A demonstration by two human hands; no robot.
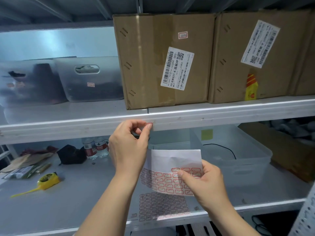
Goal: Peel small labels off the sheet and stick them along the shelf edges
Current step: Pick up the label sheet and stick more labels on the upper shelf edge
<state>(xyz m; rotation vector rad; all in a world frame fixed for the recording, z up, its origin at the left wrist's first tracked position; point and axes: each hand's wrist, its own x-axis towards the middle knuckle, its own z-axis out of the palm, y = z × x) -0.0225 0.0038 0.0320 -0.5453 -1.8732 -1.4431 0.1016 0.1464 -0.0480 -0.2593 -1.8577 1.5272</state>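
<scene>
My left hand (129,147) is raised to the front edge of the upper shelf (221,119). Its thumb and fingertips press a small red-bordered label (150,124) against that edge. My right hand (202,183) grips a bent sheet of red-bordered labels (170,174) below, thumb on its face; the sheet's top part is blank white. A second label sheet (162,206) lies flat on the lower shelf (76,201), under my hands.
Two cardboard boxes (163,60) (259,55) and grey bins (88,77) stand on the upper shelf. On the lower shelf are a clear plastic tub (238,154), water bottles (95,149), a black pouch (71,155), a yellow tape measure (48,180) and packets (22,169).
</scene>
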